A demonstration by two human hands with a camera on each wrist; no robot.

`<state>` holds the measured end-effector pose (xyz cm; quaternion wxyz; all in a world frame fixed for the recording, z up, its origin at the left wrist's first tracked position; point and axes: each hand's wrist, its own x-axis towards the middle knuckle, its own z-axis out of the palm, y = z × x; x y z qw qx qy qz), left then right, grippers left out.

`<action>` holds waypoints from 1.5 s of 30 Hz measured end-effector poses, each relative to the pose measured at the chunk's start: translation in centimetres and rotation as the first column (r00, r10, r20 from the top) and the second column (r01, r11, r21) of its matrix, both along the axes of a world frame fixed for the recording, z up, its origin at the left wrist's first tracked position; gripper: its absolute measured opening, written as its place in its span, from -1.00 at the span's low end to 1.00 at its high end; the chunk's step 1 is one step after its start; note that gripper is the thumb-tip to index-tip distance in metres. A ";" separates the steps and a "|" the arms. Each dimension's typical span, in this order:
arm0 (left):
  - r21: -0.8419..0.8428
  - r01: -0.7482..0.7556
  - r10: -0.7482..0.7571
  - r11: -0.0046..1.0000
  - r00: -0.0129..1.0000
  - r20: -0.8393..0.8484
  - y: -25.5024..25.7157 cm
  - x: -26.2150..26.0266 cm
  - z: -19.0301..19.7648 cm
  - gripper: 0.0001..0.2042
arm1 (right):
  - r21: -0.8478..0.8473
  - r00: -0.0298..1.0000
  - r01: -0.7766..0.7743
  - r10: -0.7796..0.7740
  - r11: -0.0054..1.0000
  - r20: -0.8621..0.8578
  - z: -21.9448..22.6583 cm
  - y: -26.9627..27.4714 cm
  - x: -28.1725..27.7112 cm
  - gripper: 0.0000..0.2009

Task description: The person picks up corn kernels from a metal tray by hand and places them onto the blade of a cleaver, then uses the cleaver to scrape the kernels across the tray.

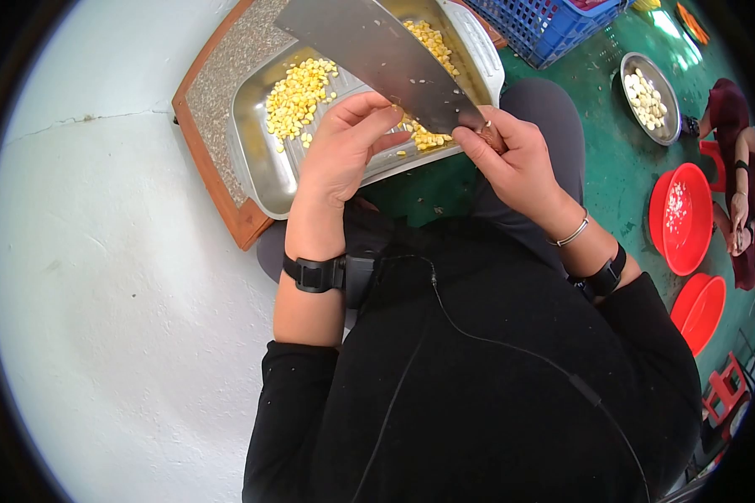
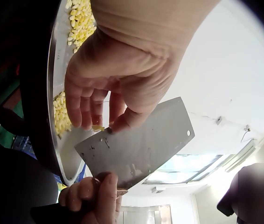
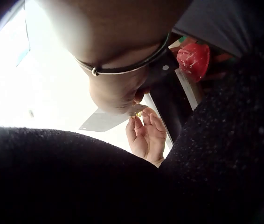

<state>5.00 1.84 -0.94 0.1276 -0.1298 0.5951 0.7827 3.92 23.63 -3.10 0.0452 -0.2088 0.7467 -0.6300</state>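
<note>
A wide metal cleaver (image 1: 386, 63) is held over a steel tray (image 1: 260, 180) with yellow kernels (image 1: 298, 99). The right hand (image 1: 516, 155) grips it by the handle end, thumb along the blade's base; the left wrist view shows the same grip of the right hand (image 2: 92, 196). Beside the blade's edge, the left hand (image 1: 352, 147) has bent fingers. Between its thumb and fingertips the left hand (image 2: 118, 84) pinches a small yellow piece (image 2: 98, 128), close against the blade (image 2: 136, 144). In the right wrist view the left hand (image 3: 147, 137) is palm up near the blade (image 3: 105, 120).
The tray rests on a wood-framed speckled board (image 1: 214, 109) beside a white wall (image 1: 126, 251). A blue crate (image 1: 545, 29) stands beyond. To the right are a metal bowl of pale pieces (image 1: 646, 99), red basins (image 1: 681, 220) and another person (image 1: 734, 168).
</note>
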 end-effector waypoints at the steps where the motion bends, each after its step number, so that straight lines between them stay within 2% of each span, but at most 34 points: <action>1: 0.016 -0.005 0.005 1.000 1.000 -0.004 0.1 -0.1 -0.1 -0.90 | -0.007 1.000 0.008 -0.008 1.000 0.003 -0.1 0.0 0.0 -0.80; 3: 0.032 -0.009 0.009 0.999 1.000 -0.008 0.3 -0.2 -0.1 -0.90 | -0.002 1.000 0.024 -0.024 1.000 0.002 0.0 0.0 -0.1 -0.80; 9: -0.124 0.092 -0.096 0.988 0.995 -0.026 1.6 -0.6 0.0 -0.88 | -0.026 0.997 0.058 -0.057 0.998 0.046 -0.5 0.4 -0.3 -0.81; 11: -0.255 0.108 -0.101 0.961 0.994 0.040 1.6 -0.9 -0.2 -0.86 | -0.021 0.997 0.061 -0.060 0.998 0.047 -0.6 0.6 -0.2 -0.81; 12: -0.256 0.108 -0.101 0.961 0.994 0.040 1.7 -1.0 -0.7 -0.86 | -0.018 0.996 0.073 -0.072 0.997 0.048 -0.6 0.7 -0.2 -0.81; 14: -0.428 0.112 -0.156 0.897 0.985 -0.068 1.6 -1.0 -1.7 -0.83 | -0.016 0.995 0.082 -0.081 0.997 0.050 -0.8 0.8 -0.3 -0.81; 15: -0.429 0.111 -0.155 0.896 0.985 -0.069 1.6 -0.9 -1.8 -0.83 | -0.054 0.993 0.101 -0.097 0.993 0.073 -1.0 0.8 -0.4 -0.80; 17: -0.769 0.139 -0.410 0.624 0.896 -0.171 1.5 -0.6 -1.8 -0.78 | -0.091 0.989 0.123 -0.114 0.988 0.095 -1.3 0.9 -0.5 -0.80; 18: -0.769 0.139 -0.411 0.624 0.895 -0.172 0.9 -0.6 -1.9 -0.78 | -0.087 0.989 0.129 -0.122 0.988 0.088 -1.4 1.0 -0.6 -0.80; 20: -0.879 0.047 -0.363 0.474 0.920 -0.146 -1.7 -0.7 -1.6 -0.77 | -0.082 0.988 0.135 -0.129 0.987 0.082 -1.5 1.3 -0.6 -0.80; 22: -0.924 0.145 -0.192 0.353 0.978 0.080 -5.2 -1.1 -0.9 -0.74 | -0.048 0.990 0.128 -0.125 0.991 0.064 -1.6 1.5 -0.6 -0.81; 24: -0.979 0.138 -0.151 0.147 0.982 0.116 -8.7 -0.5 -1.1 -0.72 | -0.051 0.991 0.123 -0.120 0.991 0.066 -1.7 1.5 -0.5 -0.81; 25: -0.980 0.139 -0.151 0.145 0.982 0.116 -9.3 -0.4 -0.9 -0.72 | -0.054 0.991 0.118 -0.114 0.992 0.068 -1.8 1.5 -0.5 -0.81; 27: -0.983 0.176 -0.103 0.054 0.980 0.170 -10.1 0.2 -0.7 -0.74 | -0.066 0.990 0.118 -0.113 0.991 0.080 -1.8 1.3 -0.4 -0.81; 36: -0.977 0.166 -0.086 0.134 0.984 0.155 -11.0 0.1 -2.9 -0.81 | -0.043 0.993 0.095 -0.092 0.995 0.071 -1.6 1.2 -0.3 -0.82; 40: -0.978 0.184 -0.062 0.098 0.982 0.179 -10.4 0.2 -2.6 -0.82 | -0.053 0.990 0.116 -0.112 0.992 0.080 -1.5 1.0 -0.4 -0.82; 42: -0.979 0.198 -0.068 0.047 0.978 0.195 -10.2 0.2 -2.6 -0.83 | -0.034 0.992 0.108 -0.105 0.994 0.070 -1.4 1.1 -0.3 -0.82; 45: -0.979 0.174 -0.123 0.104 0.979 0.161 -10.4 0.5 -2.9 -0.83 | -0.015 0.994 0.092 -0.091 0.996 0.054 -1.4 1.0 -0.3 -0.82</action>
